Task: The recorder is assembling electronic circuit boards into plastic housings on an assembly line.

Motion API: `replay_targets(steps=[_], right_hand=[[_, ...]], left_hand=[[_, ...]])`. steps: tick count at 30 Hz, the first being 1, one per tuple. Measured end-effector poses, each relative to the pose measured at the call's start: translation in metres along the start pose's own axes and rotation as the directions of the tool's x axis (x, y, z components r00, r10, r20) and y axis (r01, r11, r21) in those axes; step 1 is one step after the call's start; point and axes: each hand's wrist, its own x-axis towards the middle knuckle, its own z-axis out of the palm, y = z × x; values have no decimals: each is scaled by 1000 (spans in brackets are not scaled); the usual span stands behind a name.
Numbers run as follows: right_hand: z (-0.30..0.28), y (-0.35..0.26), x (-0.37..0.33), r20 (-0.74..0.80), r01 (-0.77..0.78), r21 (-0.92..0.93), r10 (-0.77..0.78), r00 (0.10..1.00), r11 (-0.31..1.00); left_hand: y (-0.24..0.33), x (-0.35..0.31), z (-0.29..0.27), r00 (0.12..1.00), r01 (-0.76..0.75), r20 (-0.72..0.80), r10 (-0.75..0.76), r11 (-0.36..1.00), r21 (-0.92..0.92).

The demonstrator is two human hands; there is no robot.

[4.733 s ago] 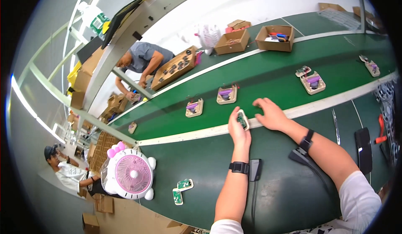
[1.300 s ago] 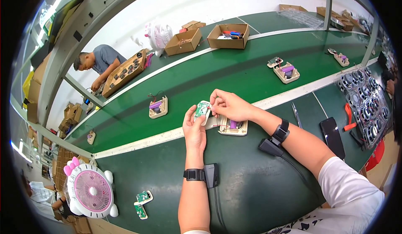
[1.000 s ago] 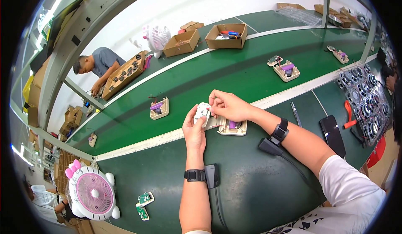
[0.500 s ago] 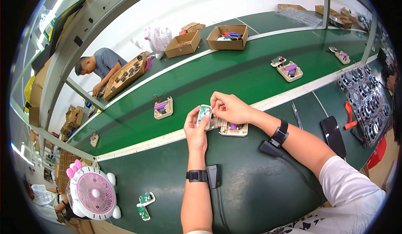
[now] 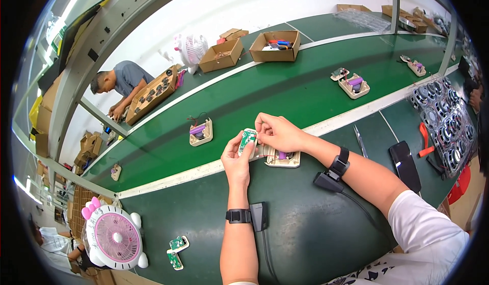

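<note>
A worker's left hand [image 5: 237, 157] grips a green circuit board [image 5: 248, 138] over the white rail [image 5: 173, 178], the right hand [image 5: 280, 133] at its edge — what it pinches, unclear — while a cream casing [image 5: 285, 164] lies open nearby, purple cell [image 5: 282, 155] exposed.

A factory assembly workshop, shown by the green conveyor belt [image 5: 285, 88] carrying half-built units [image 5: 201, 132] past a co-worker [image 5: 125, 81].
</note>
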Motion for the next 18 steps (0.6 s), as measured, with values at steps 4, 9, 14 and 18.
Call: replay_targets(steps=[4,9,14,18], right_hand=[[1,-1,0,10,-5,58,5,1000,998],[2,-3,0,23,-28,105,25,999,994],[0,0,-1,19,-36,113,34,999,993],[3,-6,0,17,-21,74,20,1000,997]], left_hand=[[-1,0,-3,1000,-3,13,3,1000,2],[0,0,-4,998,-52,38,50,997,57],[0,0,-1,998,-27,52,23,996,80],[3,-2,-5,997,-52,69,45,993,105]])
